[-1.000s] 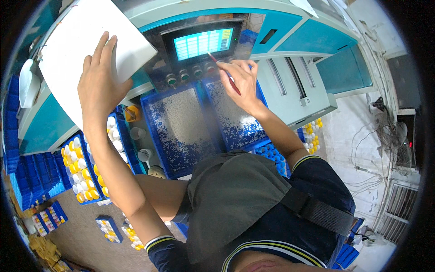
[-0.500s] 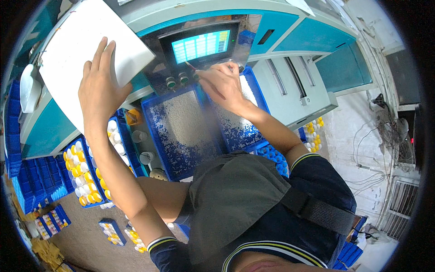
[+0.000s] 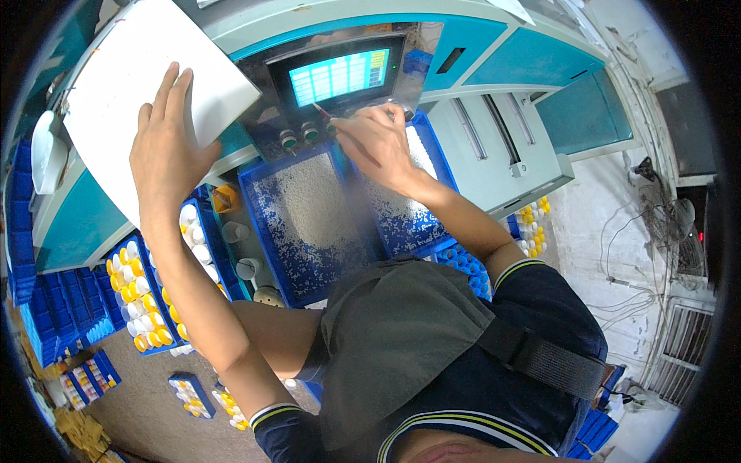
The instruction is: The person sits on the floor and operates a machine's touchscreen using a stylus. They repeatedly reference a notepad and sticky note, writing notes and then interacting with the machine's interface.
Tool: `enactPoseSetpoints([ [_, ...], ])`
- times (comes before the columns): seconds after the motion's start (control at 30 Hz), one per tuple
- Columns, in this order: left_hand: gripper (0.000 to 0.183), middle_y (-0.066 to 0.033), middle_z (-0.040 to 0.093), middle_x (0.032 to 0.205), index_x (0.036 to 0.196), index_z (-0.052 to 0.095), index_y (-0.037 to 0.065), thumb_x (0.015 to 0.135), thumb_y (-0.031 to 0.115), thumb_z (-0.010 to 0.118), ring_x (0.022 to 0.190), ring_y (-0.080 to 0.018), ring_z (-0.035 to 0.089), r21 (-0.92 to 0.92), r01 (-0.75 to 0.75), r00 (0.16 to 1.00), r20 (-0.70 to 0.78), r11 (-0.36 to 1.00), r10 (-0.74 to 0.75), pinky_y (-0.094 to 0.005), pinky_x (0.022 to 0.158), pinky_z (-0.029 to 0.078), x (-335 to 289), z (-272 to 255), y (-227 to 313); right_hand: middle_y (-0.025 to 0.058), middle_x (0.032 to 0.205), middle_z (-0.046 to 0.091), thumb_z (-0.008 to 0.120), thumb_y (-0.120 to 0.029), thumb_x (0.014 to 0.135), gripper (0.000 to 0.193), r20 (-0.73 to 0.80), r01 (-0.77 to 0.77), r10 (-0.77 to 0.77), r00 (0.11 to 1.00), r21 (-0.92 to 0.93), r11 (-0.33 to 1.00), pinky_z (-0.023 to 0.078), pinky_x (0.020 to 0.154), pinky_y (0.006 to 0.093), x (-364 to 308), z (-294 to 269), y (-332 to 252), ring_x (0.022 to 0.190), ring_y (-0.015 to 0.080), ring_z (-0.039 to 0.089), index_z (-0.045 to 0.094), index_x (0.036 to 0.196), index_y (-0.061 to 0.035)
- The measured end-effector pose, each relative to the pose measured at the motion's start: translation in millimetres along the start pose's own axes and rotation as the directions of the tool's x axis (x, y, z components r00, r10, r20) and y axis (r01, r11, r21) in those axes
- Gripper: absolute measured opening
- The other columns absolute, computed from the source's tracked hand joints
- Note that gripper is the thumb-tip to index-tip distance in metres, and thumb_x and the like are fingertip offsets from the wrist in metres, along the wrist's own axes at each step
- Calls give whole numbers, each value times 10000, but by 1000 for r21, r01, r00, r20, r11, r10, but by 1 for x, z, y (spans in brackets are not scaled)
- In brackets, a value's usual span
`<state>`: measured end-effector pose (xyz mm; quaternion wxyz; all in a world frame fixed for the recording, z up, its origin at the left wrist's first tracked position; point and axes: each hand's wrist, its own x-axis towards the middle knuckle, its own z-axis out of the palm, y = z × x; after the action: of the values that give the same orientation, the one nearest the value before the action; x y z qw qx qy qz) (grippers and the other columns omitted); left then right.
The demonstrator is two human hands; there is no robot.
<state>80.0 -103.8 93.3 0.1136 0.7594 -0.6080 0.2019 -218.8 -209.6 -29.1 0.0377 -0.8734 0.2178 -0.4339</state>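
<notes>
My left hand [image 3: 168, 147] lies flat with fingers stretched out on a large white sheet or board [image 3: 197, 50], tilted at the upper left. Closed in a pinch, my right hand [image 3: 380, 147] holds a thin pen-like stick [image 3: 321, 111]. The stick's tip is at the lower edge of a lit screen [image 3: 340, 76] showing a table-like display; whether it touches cannot be told. Green push buttons [image 3: 309, 131] sit below the screen. Under my right forearm is a blue tray [image 3: 450, 166] of small white granules, with a similar blue tray [image 3: 293, 282] to its left.
At the left stand blue bins with yellow and white round caps [image 3: 139, 297] and empty blue racks [image 3: 65, 309]. White cups [image 3: 247, 268] are beside the left tray. Blue tubes [image 3: 465, 266] lie by my right elbow. A pale machine bed with rails [image 3: 502, 135] extends right.
The whole picture has shifted very slightly. Both hands keep their places, the left on the white sheet and the right with the stick at the screen.
</notes>
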Motion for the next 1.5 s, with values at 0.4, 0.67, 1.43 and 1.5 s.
enactPoseSetpoints([
  [0.4, 1044, 31, 486, 1676, 1574, 526, 247, 625, 140, 949, 1255, -310, 662, -25, -5, 1000, -10, 1000, 5, -447, 1067, 616, -2, 2, -2, 27, 929, 739, 828, -48, 851, 320, 5, -4, 4, 1000, -10, 1000, 344, 975, 425, -1, 3, 1, 983, 196, 674, 787, 1168, -63],
  [0.67, 1041, 29, 492, 1672, 1573, 528, 247, 626, 140, 947, 1267, -308, 659, -29, 7, 1000, 5, 1000, -7, -453, 1071, 613, -2, 0, 0, 15, 923, 751, 776, -147, 935, 232, 20, -22, 22, 1000, -23, 999, 354, 966, 462, -3, -6, 4, 1008, 193, 658, 772, 1156, -76],
  [1.43, 1043, 33, 487, 1676, 1573, 530, 248, 624, 134, 949, 1261, -305, 664, -34, 9, 1000, 2, 999, -9, -445, 1073, 616, -1, 0, -1, 22, 923, 775, 783, -154, 937, 242, 27, -41, 42, 999, -40, 998, 348, 965, 464, -3, -6, 10, 1003, 199, 669, 767, 1169, -89],
  [1.5, 1041, 33, 487, 1676, 1575, 530, 246, 628, 135, 948, 1254, -305, 665, -27, 1, 1000, 0, 1000, -1, -446, 1067, 619, -1, 0, -1, 24, 928, 775, 783, -149, 929, 236, 3, -46, 46, 999, -37, 998, 349, 967, 465, -2, -10, 9, 1000, 201, 671, 774, 1156, -88],
])
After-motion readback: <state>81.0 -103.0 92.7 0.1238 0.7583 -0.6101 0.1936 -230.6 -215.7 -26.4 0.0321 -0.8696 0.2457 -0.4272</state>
